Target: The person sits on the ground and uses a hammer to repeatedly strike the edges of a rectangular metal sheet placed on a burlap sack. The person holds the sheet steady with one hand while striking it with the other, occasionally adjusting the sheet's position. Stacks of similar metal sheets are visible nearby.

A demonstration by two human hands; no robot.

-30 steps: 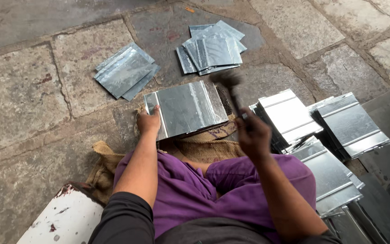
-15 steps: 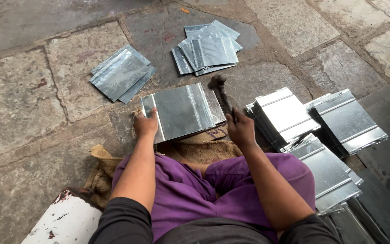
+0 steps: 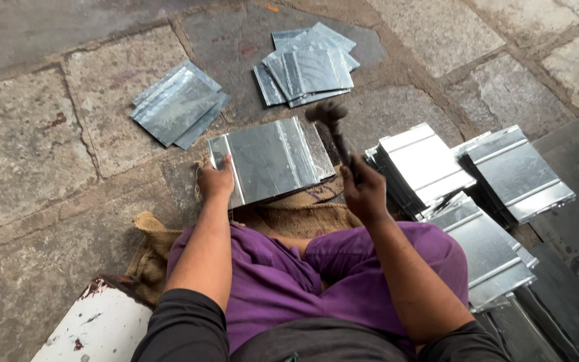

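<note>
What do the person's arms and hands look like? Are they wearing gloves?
No gloves. Both the left hand and the right hand are bare, and so are the forearms. Dark, near-black sleeves cover only the upper arms, ending about the elbows. No watch or rings show.

1 hammer [image 3: 333,131], 1 metal sheet [image 3: 269,159] left of the right grip, 2 loose sheet piles [image 3: 177,104] beyond it, 3 ribbed sheet stacks [image 3: 425,164] to its right.

Silver-grey metal sheet [image 3: 269,159] with pale lengthwise bands; dark hammer [image 3: 333,131]; purple trousers [image 3: 289,281]; black sleeves [image 3: 182,328]; tan burlap sack [image 3: 303,214]; grey-brown stone paving [image 3: 28,141]; white cylinder [image 3: 95,328] flecked dark red.
</note>
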